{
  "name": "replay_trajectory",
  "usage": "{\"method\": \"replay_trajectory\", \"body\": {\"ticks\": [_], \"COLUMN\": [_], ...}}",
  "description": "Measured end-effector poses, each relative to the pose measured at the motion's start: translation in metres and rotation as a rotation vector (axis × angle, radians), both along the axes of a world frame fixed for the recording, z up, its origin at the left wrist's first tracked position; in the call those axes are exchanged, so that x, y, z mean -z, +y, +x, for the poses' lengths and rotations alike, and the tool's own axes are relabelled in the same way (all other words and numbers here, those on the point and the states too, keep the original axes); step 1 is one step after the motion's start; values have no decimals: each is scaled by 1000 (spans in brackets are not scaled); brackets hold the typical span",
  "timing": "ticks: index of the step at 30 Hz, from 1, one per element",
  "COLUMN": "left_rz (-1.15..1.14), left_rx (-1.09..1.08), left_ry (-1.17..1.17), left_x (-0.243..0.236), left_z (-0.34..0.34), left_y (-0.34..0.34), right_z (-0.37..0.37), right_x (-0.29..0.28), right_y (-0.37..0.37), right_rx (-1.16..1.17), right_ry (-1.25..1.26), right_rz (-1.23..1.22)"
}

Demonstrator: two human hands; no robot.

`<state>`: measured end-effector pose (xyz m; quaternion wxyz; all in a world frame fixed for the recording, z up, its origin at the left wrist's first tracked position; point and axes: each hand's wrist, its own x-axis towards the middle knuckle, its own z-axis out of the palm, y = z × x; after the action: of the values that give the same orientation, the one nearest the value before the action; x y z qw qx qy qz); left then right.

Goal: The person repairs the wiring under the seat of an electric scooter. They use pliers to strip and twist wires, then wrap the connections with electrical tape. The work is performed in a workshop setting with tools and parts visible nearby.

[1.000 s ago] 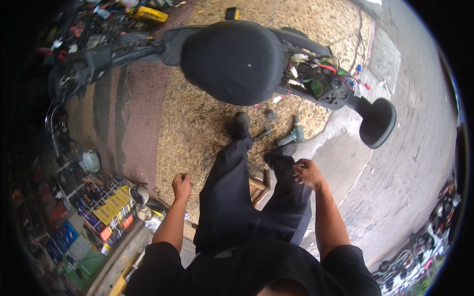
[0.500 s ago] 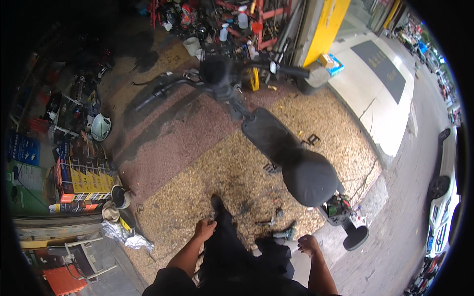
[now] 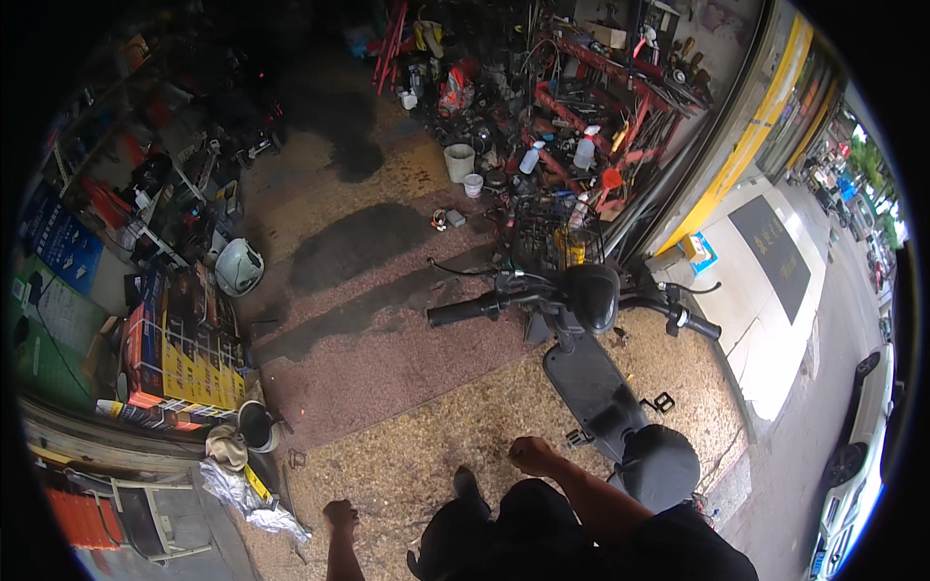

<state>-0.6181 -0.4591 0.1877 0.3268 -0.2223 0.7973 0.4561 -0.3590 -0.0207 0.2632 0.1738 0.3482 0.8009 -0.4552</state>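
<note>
My right hand (image 3: 533, 455) is curled closed over the pebbled floor, left of the electric bike's seat, touching nothing that I can see. Lower and to the left, my left hand (image 3: 341, 515) hangs with its fingers curled in, and no object shows in it. Both hands are apart from the bike. The dark electric bike (image 3: 586, 373) stands upright at the right of centre, its round black seat (image 3: 659, 468) nearest my right arm. The bike's handlebar (image 3: 470, 310) and wire front basket (image 3: 557, 232) point away from me. My legs and one shoe show between my hands.
Stacked boxes (image 3: 194, 358), a white helmet (image 3: 239, 267) and a dark bucket (image 3: 257, 426) line the left side. A red rack (image 3: 620, 87) with tools and spray bottles stands at the back. A pale bucket (image 3: 459, 162) sits before it. A white car (image 3: 857, 455) is on the street at right.
The view has swung, bringing more of the shop's back into sight. The bike's handlebar now appears turned. My right hand has come forward beside the bike; my left hand has dropped lower and left.
</note>
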Motion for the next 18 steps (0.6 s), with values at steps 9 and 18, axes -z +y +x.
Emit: {"method": "replay_trajectory", "body": {"ticks": [9,18], "left_rz": [101,-264], "left_rx": [-438,147], "left_ry": [-156,-132], "left_x": [-24,6], "left_z": [56,67], "left_y": [-65,-29], "right_z": [-199,-330], "right_x": [-36,-76], "right_y": [3,-34], "right_rx": [-607,-863], "right_ry": [243,502], "right_rz": [-9,-139]}}
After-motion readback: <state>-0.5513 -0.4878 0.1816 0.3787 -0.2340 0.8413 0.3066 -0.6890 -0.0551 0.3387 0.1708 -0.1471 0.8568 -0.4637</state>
